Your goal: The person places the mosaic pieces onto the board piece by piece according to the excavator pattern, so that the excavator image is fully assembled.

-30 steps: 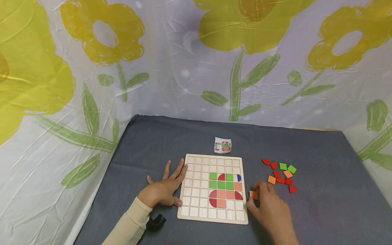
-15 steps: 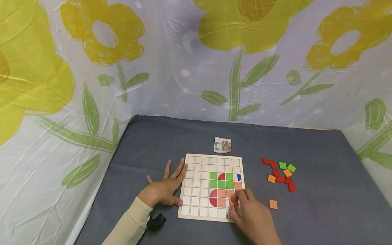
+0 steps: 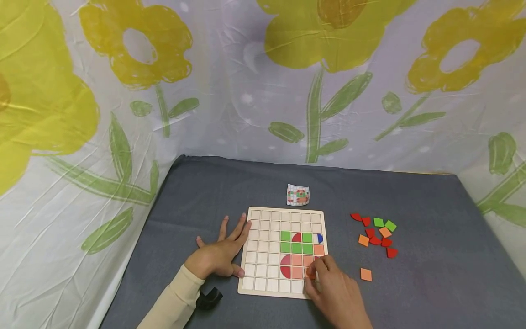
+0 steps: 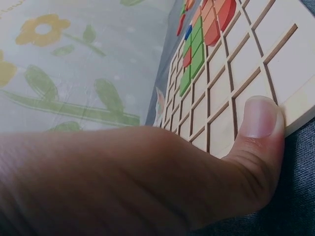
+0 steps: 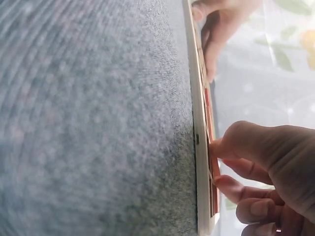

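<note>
A wooden grid board (image 3: 260,258) lies flat on the dark cloth, with green, red, orange and blue pieces in some of its cells. My left hand (image 3: 219,256) spreads its fingers along the board's left edge; in the left wrist view the thumb (image 4: 261,120) rests on the rim. Over the lower right cells, my right hand (image 3: 334,288) pinches an orange square tile (image 3: 310,275) between thumb and fingertips, low against the board. Most of that tile is hidden by the fingers. In the right wrist view, the right hand's fingertips touch the board's surface.
Right of the board lie loose red pieces (image 3: 386,242), green squares (image 3: 378,222) and orange squares (image 3: 363,240). A separate orange square (image 3: 365,274) lies nearer. Behind the board is a small printed pattern card (image 3: 297,195). A black object (image 3: 209,299) sits beside the left sleeve.
My right hand has moved left from the cloth onto the board with an orange square tile. A separate orange square on the cloth has come into view. The left hand stays put.
</note>
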Available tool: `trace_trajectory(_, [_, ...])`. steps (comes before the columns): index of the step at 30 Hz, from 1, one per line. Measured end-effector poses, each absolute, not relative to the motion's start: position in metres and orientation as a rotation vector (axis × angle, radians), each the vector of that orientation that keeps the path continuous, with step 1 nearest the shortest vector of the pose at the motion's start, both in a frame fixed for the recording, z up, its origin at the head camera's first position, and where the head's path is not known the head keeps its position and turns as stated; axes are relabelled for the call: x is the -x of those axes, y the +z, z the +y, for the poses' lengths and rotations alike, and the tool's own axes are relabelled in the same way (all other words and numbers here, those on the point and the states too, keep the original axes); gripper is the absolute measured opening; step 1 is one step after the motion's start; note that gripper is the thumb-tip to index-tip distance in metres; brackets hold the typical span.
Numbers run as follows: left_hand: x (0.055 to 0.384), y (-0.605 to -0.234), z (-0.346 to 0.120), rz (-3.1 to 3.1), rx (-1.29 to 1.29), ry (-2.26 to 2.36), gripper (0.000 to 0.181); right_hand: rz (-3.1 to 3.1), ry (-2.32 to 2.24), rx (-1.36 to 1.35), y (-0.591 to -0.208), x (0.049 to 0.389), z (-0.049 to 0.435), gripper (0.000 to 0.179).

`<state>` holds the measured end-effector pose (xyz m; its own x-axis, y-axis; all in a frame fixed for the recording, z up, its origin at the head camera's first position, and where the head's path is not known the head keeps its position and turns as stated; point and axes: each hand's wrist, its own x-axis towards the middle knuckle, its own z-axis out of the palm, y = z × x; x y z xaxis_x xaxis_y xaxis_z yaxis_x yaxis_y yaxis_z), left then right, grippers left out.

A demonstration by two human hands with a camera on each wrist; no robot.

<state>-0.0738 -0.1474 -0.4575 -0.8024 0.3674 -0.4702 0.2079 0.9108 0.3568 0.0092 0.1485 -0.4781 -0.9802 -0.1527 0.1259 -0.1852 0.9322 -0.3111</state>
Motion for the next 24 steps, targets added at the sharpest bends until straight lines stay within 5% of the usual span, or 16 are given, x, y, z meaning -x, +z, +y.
trace_trajectory(24, [0.0739,-0.4571,-0.1468,2.525,-0.41,0.402,0.13,-3.009,0.501,-0.284,-0.4756,-0.0079,0.1471,0.024])
